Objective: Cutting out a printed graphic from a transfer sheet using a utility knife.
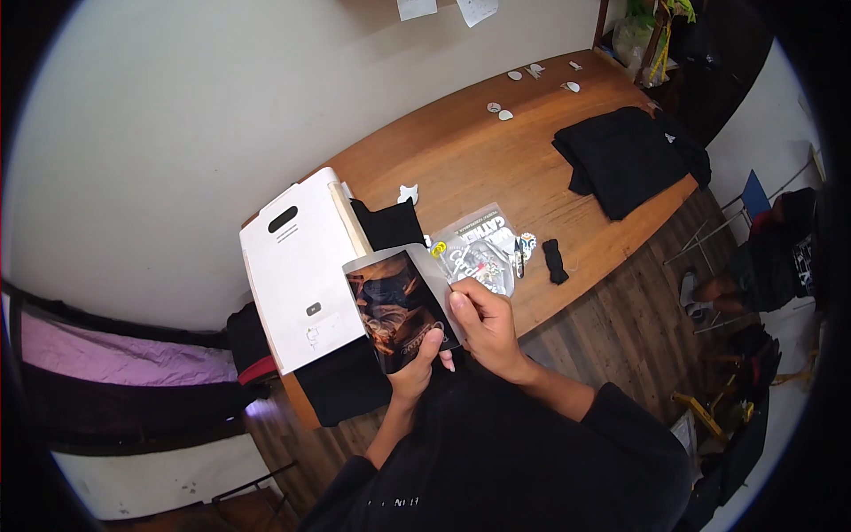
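Note:
A printed film sheet (386,297) with a dark brown and orange picture and a pale, see-through border is held up in front of me, over the near edge of the table. My left hand (417,371) grips its lower edge, thumb on the printed face. At the right border my right hand (489,330) pinches the pale margin between thumb and curled fingers. Behind the sheet stands a white heat press (297,266), with black fabric (341,390) sticking out from under its near side and more black cloth (390,223) at its right.
On the wooden table (479,164), clear printed films (483,248) lie beyond my right hand, beside a small black bundle (555,262). Folded black garments (625,160) rest at the right end. Several small white cutouts (505,115) lie farther back. Another person (780,257) is at the right.

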Tool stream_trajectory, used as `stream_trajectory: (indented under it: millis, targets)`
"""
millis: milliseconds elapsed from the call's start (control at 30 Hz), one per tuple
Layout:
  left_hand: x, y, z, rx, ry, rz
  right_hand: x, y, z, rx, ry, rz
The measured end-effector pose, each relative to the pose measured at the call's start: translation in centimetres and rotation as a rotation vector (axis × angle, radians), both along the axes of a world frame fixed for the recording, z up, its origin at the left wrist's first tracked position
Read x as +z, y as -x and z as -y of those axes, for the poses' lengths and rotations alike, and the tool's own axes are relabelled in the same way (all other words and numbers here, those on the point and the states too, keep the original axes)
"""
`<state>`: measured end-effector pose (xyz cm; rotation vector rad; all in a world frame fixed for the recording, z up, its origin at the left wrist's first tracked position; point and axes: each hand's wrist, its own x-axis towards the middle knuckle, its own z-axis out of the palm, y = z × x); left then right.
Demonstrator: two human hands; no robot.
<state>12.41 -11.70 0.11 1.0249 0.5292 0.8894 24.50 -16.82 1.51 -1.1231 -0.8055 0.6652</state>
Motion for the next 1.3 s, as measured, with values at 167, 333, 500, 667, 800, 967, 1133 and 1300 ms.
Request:
stream_trajectory:
  millis: [167, 333, 500, 667, 800, 967, 1133, 1300]
  targets:
    - [0.0, 0.0, 0.4, 0.02, 0.017, -0.005, 0.1, 0.1, 0.0, -0.001, 0.005, -0.005]
    - [-0.2, 0.2, 0.4, -0.075, 0.027, 0.009, 0.0, 0.2, 0.2, -0.014, -0.064, -0.009]
    - [-0.3, 0.2, 0.7, 0.006, -0.007, 0.001, 0.1, 0.5, 0.3, -0.004, 0.023, -0.029]
    - [-0.4, 0.4, 0.9, 0.006, -0.008, 0.004, 0.0, 0.5, 0.4, -0.008, 0.022, -0.007]
    - [-0.4, 0.6, 0.8, 0.002, -0.007, -0.005, 0.0, 0.7, 0.3, -0.007, 0.026, -0.014]
    - [-0.6, 0.8, 0.8, -0.004, -0.013, -0.008, -0.1, 0.7, 0.2, -0.013, 0.028, -0.01]
    - [-0.6, 1.1, 0.6, -0.098, 0.028, 0.012, -0.2, 0.8, 0.1, -0.026, -0.044, -0.007]
    - [-0.5, 1.2, 0.6, -0.022, 0.0, -0.008, 0.0, 0.9, -0.1, -0.016, 0.027, -0.009]
